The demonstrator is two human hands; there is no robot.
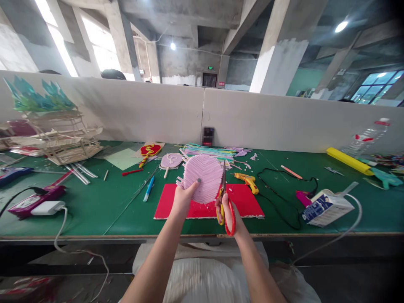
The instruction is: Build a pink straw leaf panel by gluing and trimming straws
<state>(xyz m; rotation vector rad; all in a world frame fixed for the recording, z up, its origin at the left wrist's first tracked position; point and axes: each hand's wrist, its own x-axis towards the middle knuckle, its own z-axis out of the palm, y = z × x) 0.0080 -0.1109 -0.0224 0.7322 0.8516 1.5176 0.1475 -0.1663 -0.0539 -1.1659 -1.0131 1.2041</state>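
Observation:
My left hand (185, 192) pinches the lower left edge of a pale pink, roughly round disc (203, 174) covered in ribbed strips, thumb on its face. A few strip ends stick out on its left side. Closed round scissors (229, 216) with red and yellow handles, my right hand (229, 206) holds the blades pointing up along the disc's right edge. Whether the blades touch the disc I cannot tell. Below both hands lies a red board (167, 202) with small pink scraps on it.
Behind the disc lie pastel strips (205, 149). A yellow glue gun (248, 182) is right of the board; a blue pen (149, 188), a pink fan shape (170, 160) and a red-yellow fan shape (150, 150) lie left. A purple power strip (36, 202) and a carton (326, 207) stand farther out.

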